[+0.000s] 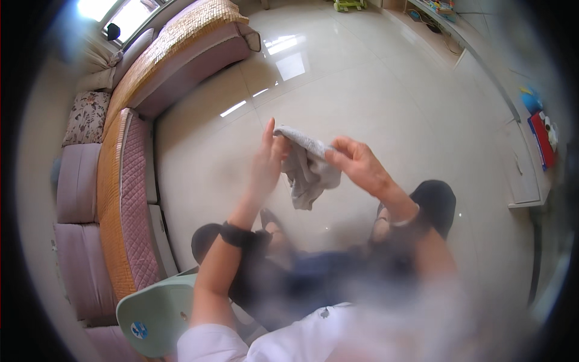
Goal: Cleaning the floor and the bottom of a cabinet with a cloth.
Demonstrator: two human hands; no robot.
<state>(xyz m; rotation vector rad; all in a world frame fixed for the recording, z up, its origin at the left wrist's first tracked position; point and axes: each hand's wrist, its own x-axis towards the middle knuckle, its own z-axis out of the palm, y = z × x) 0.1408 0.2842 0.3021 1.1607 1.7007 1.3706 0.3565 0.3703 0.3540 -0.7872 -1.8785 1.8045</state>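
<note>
A small, soft grey cloth [306, 178] hangs in loose folds between my two hands, above the floor in front of my knees. Its upper edge is a thicker band pulled taut from hand to hand; I cannot tell which garment it is. My left hand [266, 163] holds the left end of that band, one finger pointing up and the others curled at the fabric. Thumb and fingers of my right hand [360, 161] pinch the right end. A dark band circles my left forearm, and a light one is on my right wrist.
A pink sofa [142, 211] with woven mats and cushions runs along the left. Close by my left elbow is a light green plastic tub or seat [160, 311]. White cabinets [491, 102] line the right, with a red box [541, 140] beside them. A green wheeled toy [350, 5] stands far off.
</note>
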